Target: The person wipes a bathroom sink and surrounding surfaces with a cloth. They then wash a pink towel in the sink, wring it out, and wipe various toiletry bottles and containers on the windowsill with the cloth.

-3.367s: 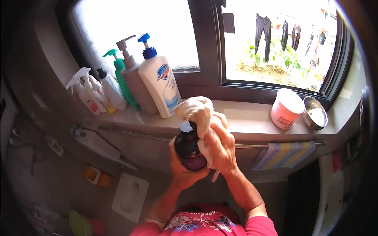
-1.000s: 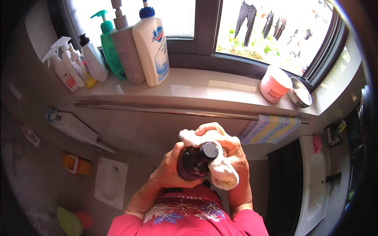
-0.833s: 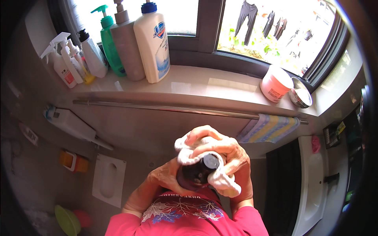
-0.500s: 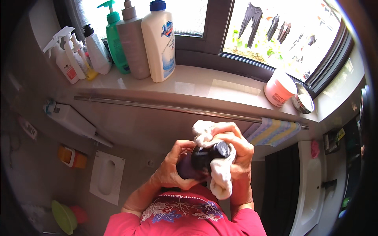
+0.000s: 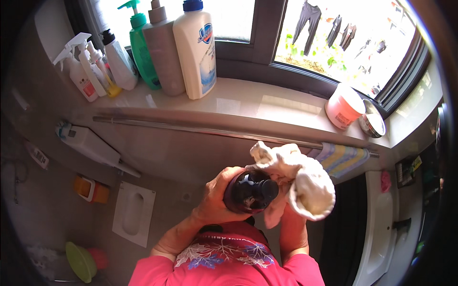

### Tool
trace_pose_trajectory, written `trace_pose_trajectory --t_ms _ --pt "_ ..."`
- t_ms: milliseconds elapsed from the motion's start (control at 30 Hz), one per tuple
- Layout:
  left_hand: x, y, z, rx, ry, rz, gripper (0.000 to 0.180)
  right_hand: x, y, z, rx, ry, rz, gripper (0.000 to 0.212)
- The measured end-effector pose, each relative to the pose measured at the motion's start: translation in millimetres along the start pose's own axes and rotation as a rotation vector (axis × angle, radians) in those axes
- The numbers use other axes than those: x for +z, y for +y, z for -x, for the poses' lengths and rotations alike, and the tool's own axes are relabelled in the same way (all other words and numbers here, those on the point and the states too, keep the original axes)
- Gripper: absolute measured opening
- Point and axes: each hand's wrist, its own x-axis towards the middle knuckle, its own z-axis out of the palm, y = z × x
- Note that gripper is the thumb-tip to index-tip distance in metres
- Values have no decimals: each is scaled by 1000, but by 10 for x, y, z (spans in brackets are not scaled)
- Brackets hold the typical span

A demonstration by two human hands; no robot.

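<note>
My left hand (image 5: 213,198) is wrapped round a dark, glossy pump bottle (image 5: 242,193) in front of my chest. The bottle's black pump head points towards the right. Beside it a crumpled white cloth (image 5: 311,187) hangs bunched over my right hand (image 5: 292,220), which is closed on it. Most of the right hand's fingers are hidden under the folds. The cloth lies against or very near the bottle's right side; I cannot tell whether they touch.
Several bottles, among them a tall white one (image 5: 194,57), line the windowsill (image 5: 238,102). A pink jar (image 5: 344,108) stands at its right. Below runs a metal rail (image 5: 205,131) with a striped towel (image 5: 341,159). A white sink (image 5: 377,224) is at right, a squat toilet (image 5: 133,213) at left.
The cloth has moved off the bottle's top and pump towards the right, and spread out over my right hand. The bottle now shows more fully, still in my left hand.
</note>
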Motion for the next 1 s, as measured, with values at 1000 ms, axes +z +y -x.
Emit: trace_pose_trajectory --t_ms 1000 --pt "-163 16 54 -191 -120 154 87 8 -28 -241 411 -269 -312 17"
